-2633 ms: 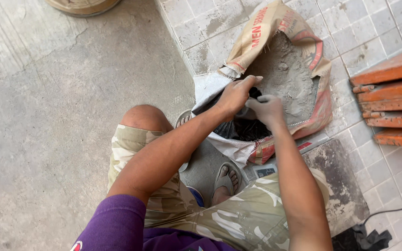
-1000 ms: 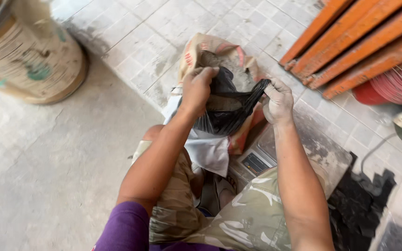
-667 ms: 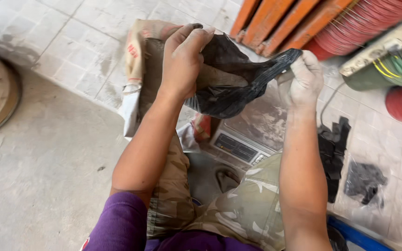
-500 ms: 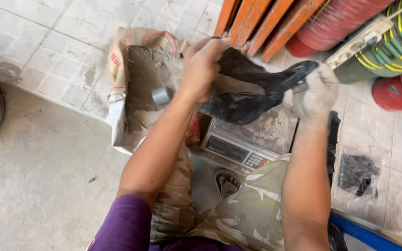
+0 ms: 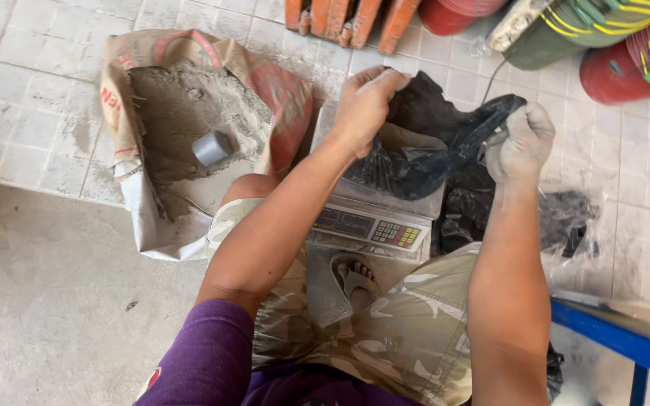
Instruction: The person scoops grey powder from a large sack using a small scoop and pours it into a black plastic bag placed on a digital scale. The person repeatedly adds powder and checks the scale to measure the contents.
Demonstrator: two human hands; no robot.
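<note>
A black plastic bag (image 5: 423,150) is held at upper centre over a digital scale (image 5: 374,222), gripped by the left hand (image 5: 362,105) and right hand (image 5: 520,143). At upper left, an open cement sack (image 5: 189,113) contains grey powder and a grey cup (image 5: 212,147).

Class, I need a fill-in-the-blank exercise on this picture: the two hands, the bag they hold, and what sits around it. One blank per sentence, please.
1. Both the left hand and the right hand grip a plastic bag whose colour is ____.
2. Under the bag stands a weighing ____ with a keypad.
3. The small grey cup lies in the open sack of grey ____.
4. The sack lies to the ____ of the bag in the picture.

Missing words: black; scale; powder; left
</note>
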